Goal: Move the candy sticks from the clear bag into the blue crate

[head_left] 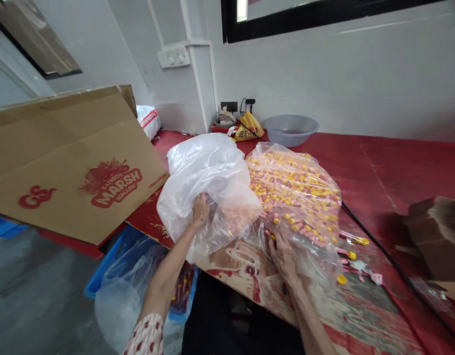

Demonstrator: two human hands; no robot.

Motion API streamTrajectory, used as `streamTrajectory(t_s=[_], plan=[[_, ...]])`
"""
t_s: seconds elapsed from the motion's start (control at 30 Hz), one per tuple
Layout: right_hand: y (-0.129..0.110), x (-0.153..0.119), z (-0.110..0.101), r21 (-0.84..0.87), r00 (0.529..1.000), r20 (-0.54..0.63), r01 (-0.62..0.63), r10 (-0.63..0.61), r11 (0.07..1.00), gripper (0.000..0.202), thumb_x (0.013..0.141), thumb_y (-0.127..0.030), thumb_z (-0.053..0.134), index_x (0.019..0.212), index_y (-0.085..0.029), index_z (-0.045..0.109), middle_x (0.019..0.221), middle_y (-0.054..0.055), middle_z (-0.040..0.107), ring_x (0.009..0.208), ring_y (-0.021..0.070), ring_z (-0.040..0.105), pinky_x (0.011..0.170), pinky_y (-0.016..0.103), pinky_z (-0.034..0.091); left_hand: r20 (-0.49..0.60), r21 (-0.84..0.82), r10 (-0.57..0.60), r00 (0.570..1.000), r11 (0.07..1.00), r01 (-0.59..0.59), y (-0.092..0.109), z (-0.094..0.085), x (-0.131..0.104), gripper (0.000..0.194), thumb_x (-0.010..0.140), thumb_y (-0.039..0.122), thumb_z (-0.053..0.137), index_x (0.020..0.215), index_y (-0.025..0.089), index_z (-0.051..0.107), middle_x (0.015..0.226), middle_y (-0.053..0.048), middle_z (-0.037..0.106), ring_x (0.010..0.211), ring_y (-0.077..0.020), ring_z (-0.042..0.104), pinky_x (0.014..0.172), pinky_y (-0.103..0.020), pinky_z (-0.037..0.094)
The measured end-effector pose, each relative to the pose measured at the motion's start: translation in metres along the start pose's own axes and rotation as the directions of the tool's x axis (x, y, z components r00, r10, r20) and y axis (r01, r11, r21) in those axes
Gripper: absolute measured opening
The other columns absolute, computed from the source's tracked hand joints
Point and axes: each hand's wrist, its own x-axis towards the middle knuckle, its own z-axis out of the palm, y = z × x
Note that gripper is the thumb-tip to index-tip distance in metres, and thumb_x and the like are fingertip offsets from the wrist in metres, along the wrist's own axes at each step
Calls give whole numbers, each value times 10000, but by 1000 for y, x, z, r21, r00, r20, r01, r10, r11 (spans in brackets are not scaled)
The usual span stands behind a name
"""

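My left hand [200, 211] is closed on the edge of a translucent white plastic bag [208, 162], with its fingertips partly hidden in the folds. Beside it on the right lies a large clear plastic bag [294, 192], full of small pink pieces with yellow caps. At the mouth of this clear bag, my right hand [282, 254] is low over the worktop with its fingers curled. A small pink piece with a yellow cap [270, 235] shows at its fingertips. Some pink pieces show through the lower right of the white bag.
A printed cardboard box [64, 167] leans at left. Loose capped pieces [351, 255] and a black cable [382, 251] lie on the red table [375, 172]. A basin [292, 129] stands behind, stacked cardboard [436, 236] at right, a blue crate [112, 259] below left.
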Motion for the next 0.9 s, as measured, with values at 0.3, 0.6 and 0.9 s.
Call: streamTrajectory(t_s=[0.3, 0.6, 0.9], plan=[[6, -1, 3, -30, 999, 4, 33, -33, 999, 549, 1170, -525, 369, 1165, -188, 803, 1141, 162, 808, 879, 244, 744, 721, 319, 543, 50, 235, -20, 999, 972, 8, 6, 27, 35, 498, 940, 248, 716, 1419, 127, 653, 1454, -267, 645, 1444, -451, 543, 1283, -601, 392], [4, 1, 5, -47, 1000, 7, 24, -24, 999, 498, 1165, -452, 357, 1188, -178, 772, 1127, 156, 793, 901, 238, 712, 758, 319, 543, 73, 139, 36, 997, 989, -46, 7, 9, -54, 229, 1018, 355, 711, 1202, 225, 746, 1369, -178, 696, 1385, -380, 613, 1247, -543, 430], [-9, -8, -11, 56, 999, 37, 29, -31, 998, 552, 1191, -529, 342, 1256, -207, 786, 1175, 144, 792, 1019, 264, 723, 872, 364, 586, -47, -316, -179, 983, 936, 155, 37, -9, -75, 390, 1035, 608, 649, 1011, 230, 744, 977, -75, 754, 917, -237, 691, 943, -372, 550]])
